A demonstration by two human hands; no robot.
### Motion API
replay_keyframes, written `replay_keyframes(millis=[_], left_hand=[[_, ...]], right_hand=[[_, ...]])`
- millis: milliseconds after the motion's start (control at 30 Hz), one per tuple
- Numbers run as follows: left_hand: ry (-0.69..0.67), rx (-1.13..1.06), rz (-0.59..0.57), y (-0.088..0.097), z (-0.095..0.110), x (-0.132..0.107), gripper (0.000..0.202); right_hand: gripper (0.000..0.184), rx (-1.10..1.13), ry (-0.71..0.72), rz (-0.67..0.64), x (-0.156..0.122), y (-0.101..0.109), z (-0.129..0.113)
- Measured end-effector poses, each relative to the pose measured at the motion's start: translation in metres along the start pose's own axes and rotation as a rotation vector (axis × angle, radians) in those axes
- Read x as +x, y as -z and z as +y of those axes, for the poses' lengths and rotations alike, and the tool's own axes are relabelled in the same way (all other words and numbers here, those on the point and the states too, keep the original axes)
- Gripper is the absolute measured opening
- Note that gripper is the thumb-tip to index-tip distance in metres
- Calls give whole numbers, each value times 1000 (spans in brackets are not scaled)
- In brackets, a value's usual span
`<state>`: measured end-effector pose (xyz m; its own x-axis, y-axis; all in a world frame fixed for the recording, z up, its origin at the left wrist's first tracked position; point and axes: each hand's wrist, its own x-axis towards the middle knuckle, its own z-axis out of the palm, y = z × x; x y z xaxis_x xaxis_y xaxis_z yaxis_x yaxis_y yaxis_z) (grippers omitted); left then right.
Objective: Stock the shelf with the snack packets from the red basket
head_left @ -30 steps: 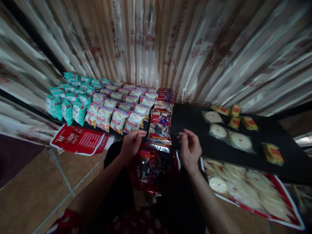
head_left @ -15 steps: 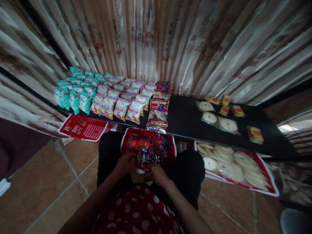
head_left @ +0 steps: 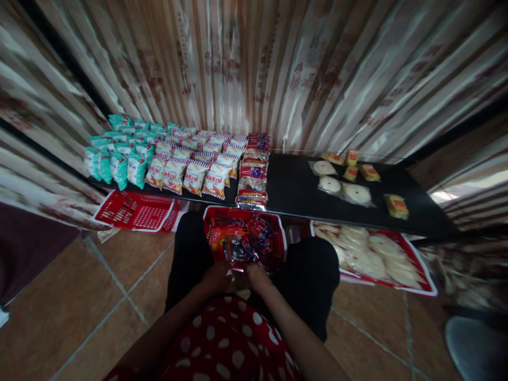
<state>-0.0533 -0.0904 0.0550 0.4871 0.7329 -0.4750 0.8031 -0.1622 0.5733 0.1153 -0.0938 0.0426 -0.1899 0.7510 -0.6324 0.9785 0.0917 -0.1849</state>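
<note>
Lowered from the front edge of the black shelf [head_left: 293, 182], the left hand [head_left: 217, 277] and right hand [head_left: 257, 277] hide their grasp at the red basket's [head_left: 280, 234] near rim, where tilting could spill its foil snack packets [head_left: 238, 248].

middle basket [head_left: 238, 214] between knees [head_left: 315, 262] | packets [head_left: 240, 247] inside | curtain [head_left: 234, 79] behind table [head_left: 293, 182]

Red basket [head_left: 220, 212] w/ white rim, open-topped, upright, low & approx. centre of view; loose pile of shiny pkts inside. 1 orange pkt [head_left: 217, 241] on L side, face up, partly covered. Dk red & blue pkts [head_left: 265, 235] heaped on R side, overlapping, exact no. unclear. 1 silvery pkt [head_left: 237, 250], glossy & crinkled, nr the basket's front edge, overlapping the orange pkt's R end in view; print too blurred to read, lower end hard to make out.
</note>
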Motion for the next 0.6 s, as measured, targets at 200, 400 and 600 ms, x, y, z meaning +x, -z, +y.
replay_keyframes(millis=[200, 400, 600], left_hand=[[-32, 59, -13, -5, 5, -1, 38], [-29, 53, 4, -9, 4, 3, 34], [-29, 17, 41, -14, 0, 7, 32]], right_hand=[[36, 68, -21, 16, -7, 5, 4], [39, 161, -20, 147, -11, 18, 17], [39, 80, -255, 11, 1, 31, 28]])
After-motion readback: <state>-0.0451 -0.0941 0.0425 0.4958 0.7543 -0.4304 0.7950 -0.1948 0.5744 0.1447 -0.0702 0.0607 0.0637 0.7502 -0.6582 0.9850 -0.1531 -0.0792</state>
